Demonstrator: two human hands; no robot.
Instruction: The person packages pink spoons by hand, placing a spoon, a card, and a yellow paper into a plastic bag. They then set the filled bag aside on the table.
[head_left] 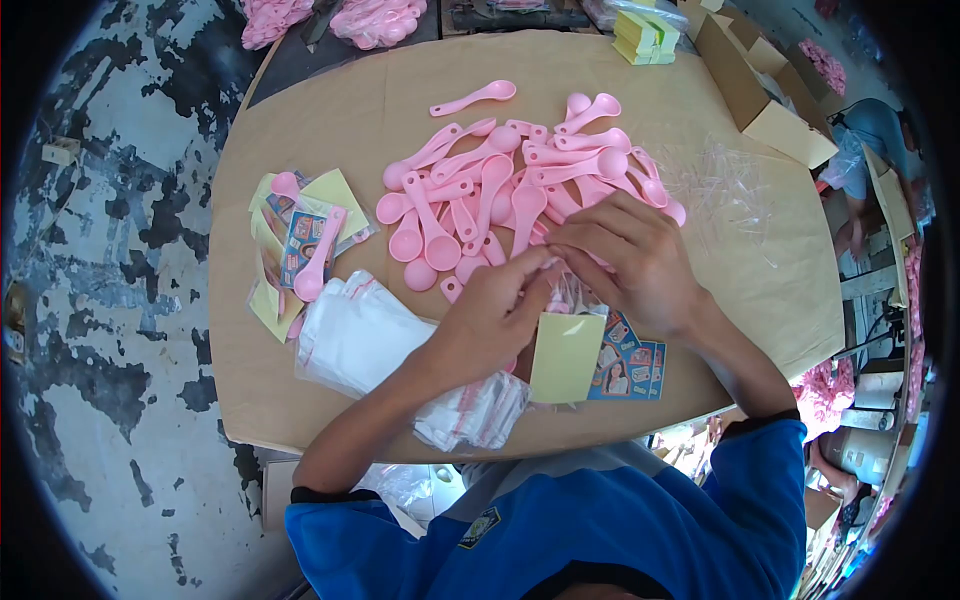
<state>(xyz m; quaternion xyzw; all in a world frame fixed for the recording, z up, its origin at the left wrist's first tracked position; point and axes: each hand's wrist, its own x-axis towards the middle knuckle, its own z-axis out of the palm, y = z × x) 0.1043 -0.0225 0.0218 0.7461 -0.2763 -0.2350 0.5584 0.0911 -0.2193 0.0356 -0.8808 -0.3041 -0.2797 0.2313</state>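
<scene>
My left hand (490, 320) and my right hand (635, 255) meet at the top of a small clear plastic bag (575, 298), fingers pinched on its upper edge. A pale yellow card (567, 357) shows in the bag, with something pink partly visible above it. Just beyond my fingers lies a pile of pink measuring spoons (490, 190). Blue printed cards (630, 365) rest beneath and right of the bag. Under my left forearm are stacked clear plastic bags (365, 325). Farther left sit packed sets with yellow cards, blue cards and a pink spoon (320, 255).
Brown paper covers the table (300, 130). Thin clear plastic strips (725, 190) lie at the right. Yellow card bundles (645, 38) and an open cardboard box (760, 90) stand at the back right. Pink bundles (378, 20) sit beyond the far edge. Another person's arm (855, 225) shows at the right.
</scene>
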